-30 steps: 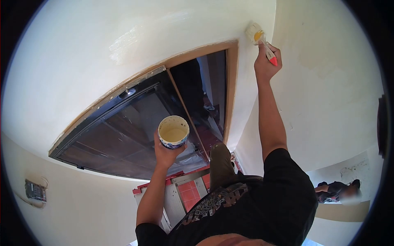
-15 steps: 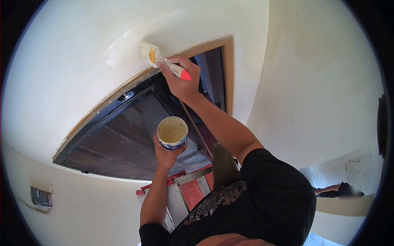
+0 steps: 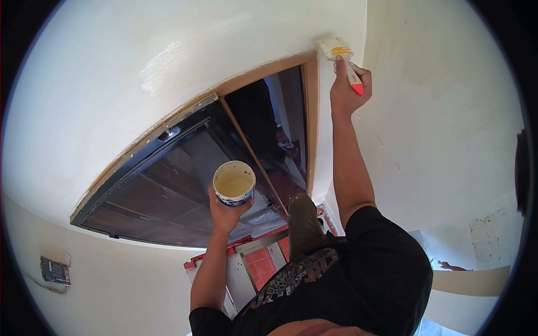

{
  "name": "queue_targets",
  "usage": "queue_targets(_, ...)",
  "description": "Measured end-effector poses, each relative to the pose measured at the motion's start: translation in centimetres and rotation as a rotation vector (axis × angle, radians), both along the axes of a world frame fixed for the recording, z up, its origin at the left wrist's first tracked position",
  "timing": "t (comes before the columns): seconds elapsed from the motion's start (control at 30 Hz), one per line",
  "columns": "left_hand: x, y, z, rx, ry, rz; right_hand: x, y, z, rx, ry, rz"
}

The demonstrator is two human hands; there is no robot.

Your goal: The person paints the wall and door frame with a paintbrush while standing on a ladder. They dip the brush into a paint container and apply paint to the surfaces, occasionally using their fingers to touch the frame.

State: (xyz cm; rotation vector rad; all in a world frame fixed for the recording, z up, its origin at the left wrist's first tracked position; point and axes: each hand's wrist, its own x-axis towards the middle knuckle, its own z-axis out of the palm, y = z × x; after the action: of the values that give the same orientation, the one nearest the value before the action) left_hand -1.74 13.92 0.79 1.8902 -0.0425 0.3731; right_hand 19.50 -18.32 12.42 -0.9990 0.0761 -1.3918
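My right hand [image 3: 351, 92] grips a paintbrush [image 3: 354, 78] by its pale, red-tipped handle. Its cream-coated bristles touch or nearly touch the wall [image 3: 269, 28] beside the upper right corner of the wooden frame [image 3: 246, 84]. In front of the dark panelled door or window [image 3: 168, 179], my left hand [image 3: 227, 213] holds a paint pot [image 3: 234, 200] from below, with its fingers round the side. Cream paint lies inside the pot, and drips mark its outside. A wet, shiny patch of paint [image 3: 162, 67] shows on the wall left of the brush.
Below my left arm stands a metal ladder [image 3: 246, 274] with red parts, over red floor tiles [image 3: 261, 266]. An open electrical box [image 3: 55, 271] with loose wires sits in the wall at lower left. Part of another person's arm [image 3: 453, 267] shows at lower right.
My right hand has carried the brush rightward along the wall, from above the frame to its upper right corner. My left hand and the pot have barely moved. The other person's arm has largely left view.
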Motion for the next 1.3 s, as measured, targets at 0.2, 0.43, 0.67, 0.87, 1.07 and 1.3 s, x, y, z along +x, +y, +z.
queue_targets(0.2,0.0,0.1,-0.3,0.019,-0.020,0.009,0.4,2.8,-0.6,-0.236,0.062,-0.192)
queue_targets(0.43,-0.1,-0.2,0.3,0.021,-0.007,0.011,-0.9,9.9,-0.7,-0.355,-0.107,-0.035)
queue_targets(0.67,0.0,0.1,-0.2,-0.007,-0.034,0.005,-2.3,6.4,-0.4,-0.310,-0.026,-0.188)
queue_targets(0.87,0.1,-0.2,0.0,-0.023,-0.024,-0.014,1.0,1.4,0.1,-0.259,-0.030,-0.238)
queue_targets(1.07,0.1,0.1,-0.3,-0.004,-0.010,-0.007,0.5,5.7,-0.5,-0.385,0.042,-0.171)
queue_targets(1.3,0.0,0.0,-0.2,-0.009,-0.001,-0.002,-3.3,10.3,0.4,-0.326,-0.023,0.068)
